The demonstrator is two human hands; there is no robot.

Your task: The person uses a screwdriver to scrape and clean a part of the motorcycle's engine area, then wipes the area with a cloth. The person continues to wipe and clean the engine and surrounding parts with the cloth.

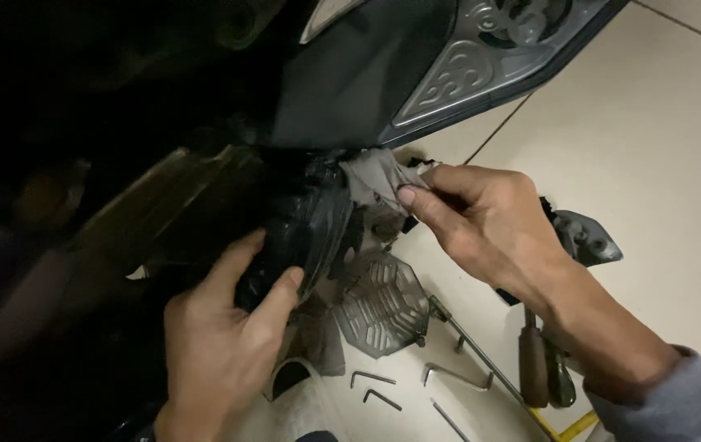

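Note:
My left hand (228, 344) grips a black ribbed plastic part (297, 237) that sits under the dark body of a scooter (350, 82). My right hand (489, 225) pinches a grey rag (375, 176) between thumb and fingers and presses it against the top of that black part. The inner side of the black part is hidden in shadow.
On the pale tiled floor (661, 164) lie a hexagonal grey mesh cover (383, 307), several hex keys (375, 389), a long metal rod tool (473, 352), a wooden-handled screwdriver (534, 368) and a grey bracket (588, 237). The left side is dark.

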